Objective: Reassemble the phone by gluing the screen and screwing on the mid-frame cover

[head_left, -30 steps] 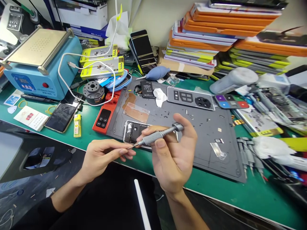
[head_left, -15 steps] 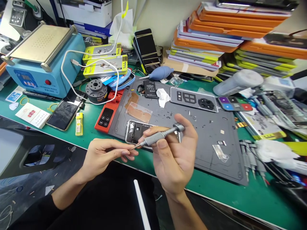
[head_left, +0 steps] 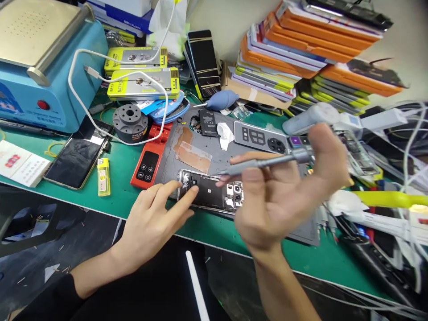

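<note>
An opened phone [head_left: 214, 192] lies along the front edge of the grey work mat [head_left: 234, 160], its dark inner plate and camera modules bare. My left hand [head_left: 152, 227] has its fingers spread, with the fingertips at the phone's left end. My right hand [head_left: 277, 205] is closed around a grey precision screwdriver [head_left: 264, 164], palm turned upward. The driver's tip points left, over the phone's upper edge; I cannot tell whether it touches. My right hand hides part of the phone's right end.
On the mat lie a black battery [head_left: 208, 122], a white tissue [head_left: 225, 135] and a phone back cover [head_left: 259, 137]. A red device [head_left: 147, 167], a yellow lighter [head_left: 103, 177] and another phone [head_left: 78, 154] sit left. Stacked orange cases [head_left: 314, 33] stand behind.
My left hand has left the screwdriver's tip and moved to the phone with fingers spread. My right hand has moved right with the screwdriver. The view has shifted slightly.
</note>
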`<state>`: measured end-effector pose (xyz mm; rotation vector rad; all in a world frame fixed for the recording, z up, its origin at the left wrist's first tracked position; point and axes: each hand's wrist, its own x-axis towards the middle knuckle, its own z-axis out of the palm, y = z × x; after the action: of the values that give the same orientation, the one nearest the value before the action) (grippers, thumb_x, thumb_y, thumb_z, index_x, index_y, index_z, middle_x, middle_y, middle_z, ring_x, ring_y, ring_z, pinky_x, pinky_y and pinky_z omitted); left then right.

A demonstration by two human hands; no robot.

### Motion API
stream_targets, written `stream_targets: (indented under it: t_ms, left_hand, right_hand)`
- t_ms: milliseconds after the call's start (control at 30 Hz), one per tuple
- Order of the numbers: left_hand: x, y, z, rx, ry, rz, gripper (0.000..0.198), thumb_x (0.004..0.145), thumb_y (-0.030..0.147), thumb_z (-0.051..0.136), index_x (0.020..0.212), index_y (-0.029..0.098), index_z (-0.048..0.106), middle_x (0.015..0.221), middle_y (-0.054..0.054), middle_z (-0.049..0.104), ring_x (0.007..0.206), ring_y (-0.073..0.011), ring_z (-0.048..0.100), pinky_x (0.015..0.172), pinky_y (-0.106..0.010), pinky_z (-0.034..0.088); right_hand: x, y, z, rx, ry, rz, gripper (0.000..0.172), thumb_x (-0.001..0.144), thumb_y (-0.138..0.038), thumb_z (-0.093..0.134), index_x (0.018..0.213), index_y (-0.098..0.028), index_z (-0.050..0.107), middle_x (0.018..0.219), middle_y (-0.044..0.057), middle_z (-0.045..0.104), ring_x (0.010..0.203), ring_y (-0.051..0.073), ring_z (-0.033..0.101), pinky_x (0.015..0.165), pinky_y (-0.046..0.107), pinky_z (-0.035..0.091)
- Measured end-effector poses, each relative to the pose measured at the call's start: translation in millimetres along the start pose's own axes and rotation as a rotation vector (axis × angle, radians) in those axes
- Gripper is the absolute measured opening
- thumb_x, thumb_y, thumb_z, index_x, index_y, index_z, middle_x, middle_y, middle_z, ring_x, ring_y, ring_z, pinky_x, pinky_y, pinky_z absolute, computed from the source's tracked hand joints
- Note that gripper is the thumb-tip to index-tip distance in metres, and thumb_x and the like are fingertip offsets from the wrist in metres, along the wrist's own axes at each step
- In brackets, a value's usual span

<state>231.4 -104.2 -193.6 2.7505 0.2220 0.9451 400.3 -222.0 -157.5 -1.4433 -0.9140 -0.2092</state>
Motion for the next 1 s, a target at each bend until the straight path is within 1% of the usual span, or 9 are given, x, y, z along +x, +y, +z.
stream_targets:
  t_ms: [67, 100, 233, 333, 600, 733, 867, 933, 1000]
  left_hand:
    - [0.5, 0.4, 1.8, 0.080, -0.068, 0.009, 0.038, 0.115, 0.040, 0.071, 0.150, 0.025, 0.077, 0.141, -0.012, 0.081, 0.117, -0.0269, 0.075, 0.095, -0.040, 0.060]
    - [0.3, 0.4, 2.3, 0.092, -0.090, 0.008, 0.040, 0.115, 0.042, 0.070, 0.151, 0.026, 0.077, 0.146, -0.012, 0.079, 0.119, -0.0268, 0.073, 0.095, -0.039, 0.058]
    - [-1.9, -0.8, 3.7, 0.069, -0.094, -0.004, 0.036, 0.118, 0.039, 0.065, 0.147, 0.023, 0.079, 0.147, -0.008, 0.081, 0.120, -0.0259, 0.070, 0.093, -0.039, 0.053]
    - [-3.0, -1.1, 5.1, 0.049, -0.076, -0.013, 0.033, 0.118, 0.036, 0.064, 0.143, 0.022, 0.082, 0.142, -0.005, 0.084, 0.119, -0.0255, 0.069, 0.092, -0.039, 0.051]
    - [-1.1, -1.0, 6.7, 0.052, -0.081, -0.016, 0.033, 0.116, 0.033, 0.066, 0.143, 0.023, 0.082, 0.143, -0.004, 0.084, 0.119, -0.0246, 0.069, 0.090, -0.040, 0.050]
    - [-0.4, -1.1, 5.4, 0.064, -0.077, -0.016, 0.033, 0.115, 0.032, 0.067, 0.143, 0.023, 0.082, 0.141, -0.004, 0.085, 0.118, -0.0240, 0.071, 0.089, -0.039, 0.051]
    - [0.0, -0.7, 6.0, 0.066, -0.071, -0.015, 0.032, 0.115, 0.033, 0.068, 0.142, 0.023, 0.082, 0.139, -0.005, 0.085, 0.117, -0.0240, 0.073, 0.089, -0.038, 0.051]
    - [-0.1, -0.6, 6.5, 0.060, -0.073, -0.015, 0.032, 0.115, 0.033, 0.068, 0.142, 0.022, 0.082, 0.140, -0.005, 0.085, 0.118, -0.0246, 0.072, 0.090, -0.039, 0.051]
    - [-0.9, -0.5, 6.9, 0.054, -0.075, -0.020, 0.033, 0.115, 0.033, 0.068, 0.143, 0.023, 0.081, 0.142, -0.005, 0.084, 0.119, -0.0250, 0.072, 0.090, -0.039, 0.052]
  right_hand:
    - [4.3, 3.8, 11.7, -0.093, -0.080, -0.069, 0.063, 0.110, -0.017, 0.067, 0.162, -0.052, 0.057, 0.162, 0.006, 0.058, 0.097, 0.018, 0.079, 0.065, 0.030, 0.069]
    - [4.9, 6.4, 17.0, -0.121, -0.111, -0.086, 0.063, 0.110, -0.017, 0.066, 0.162, -0.051, 0.055, 0.165, 0.007, 0.054, 0.097, 0.018, 0.079, 0.064, 0.031, 0.069]
    - [2.8, 17.3, 28.8, -0.168, -0.187, -0.081, 0.058, 0.111, -0.019, 0.062, 0.162, -0.045, 0.052, 0.157, 0.012, 0.059, 0.097, 0.021, 0.080, 0.065, 0.036, 0.072]
    - [0.5, 22.9, 30.1, -0.169, -0.193, -0.075, 0.060, 0.111, -0.017, 0.062, 0.162, -0.045, 0.053, 0.156, 0.011, 0.059, 0.099, 0.020, 0.081, 0.069, 0.035, 0.073]
    - [-2.2, 28.7, 29.6, -0.190, -0.192, -0.070, 0.065, 0.108, -0.014, 0.065, 0.163, -0.047, 0.055, 0.161, 0.008, 0.057, 0.100, 0.019, 0.079, 0.068, 0.033, 0.074]
    - [-3.7, 30.0, 26.9, -0.189, -0.199, -0.053, 0.069, 0.108, -0.013, 0.067, 0.165, -0.049, 0.054, 0.156, 0.008, 0.065, 0.102, 0.021, 0.082, 0.071, 0.036, 0.075]
    - [-2.6, 29.2, 18.7, -0.319, -0.224, -0.132, 0.083, 0.100, -0.016, 0.085, 0.168, -0.051, 0.054, 0.155, 0.005, 0.072, 0.112, 0.028, 0.084, 0.074, 0.043, 0.076]
    - [-0.5, 27.3, 14.3, -0.371, -0.243, -0.156, 0.080, 0.104, -0.018, 0.082, 0.170, -0.051, 0.053, 0.156, 0.002, 0.074, 0.114, 0.029, 0.085, 0.075, 0.043, 0.076]
    - [2.2, 24.5, 11.5, -0.447, -0.219, -0.208, 0.072, 0.108, -0.019, 0.076, 0.168, -0.051, 0.056, 0.147, -0.001, 0.080, 0.105, 0.026, 0.087, 0.080, 0.042, 0.076]
